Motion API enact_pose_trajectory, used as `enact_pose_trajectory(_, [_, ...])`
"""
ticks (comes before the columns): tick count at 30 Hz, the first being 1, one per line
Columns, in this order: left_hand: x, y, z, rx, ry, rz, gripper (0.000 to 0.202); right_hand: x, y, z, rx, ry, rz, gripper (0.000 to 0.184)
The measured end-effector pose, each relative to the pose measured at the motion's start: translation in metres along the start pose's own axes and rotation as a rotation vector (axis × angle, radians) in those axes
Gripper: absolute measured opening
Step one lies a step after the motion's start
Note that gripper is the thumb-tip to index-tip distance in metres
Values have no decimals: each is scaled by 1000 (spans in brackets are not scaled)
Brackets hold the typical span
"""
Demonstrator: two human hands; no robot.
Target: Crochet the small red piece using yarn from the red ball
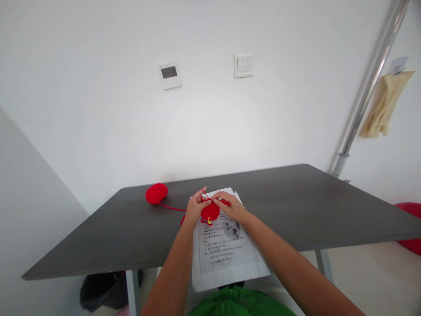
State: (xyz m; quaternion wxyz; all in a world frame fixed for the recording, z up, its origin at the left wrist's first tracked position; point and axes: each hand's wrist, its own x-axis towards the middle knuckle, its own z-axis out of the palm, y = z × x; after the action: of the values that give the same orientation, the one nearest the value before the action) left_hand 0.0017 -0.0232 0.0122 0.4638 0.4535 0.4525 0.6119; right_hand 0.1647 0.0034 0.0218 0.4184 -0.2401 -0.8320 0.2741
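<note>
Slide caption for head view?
Left hand and right hand crochet a red piece with a hook above a printed sheet, yarn ball nearby.

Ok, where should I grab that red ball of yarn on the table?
Likely around the rounded middle of the yarn ball, coming from above with the left hand, the nearer one. It lies alone on the table with its top open, and its strand leaves the right side, so grip front and back.
</note>
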Motion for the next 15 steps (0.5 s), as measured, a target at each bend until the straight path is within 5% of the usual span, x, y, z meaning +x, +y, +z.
enact_pose_trajectory(8, [2,-2,5,17,111,9,67,-3,1,9,-144,-4,-131,17])
enact_pose_trajectory(15, [2,-1,5,-181,121,-38,57,-1,1,16,-281,-5,-252,14])
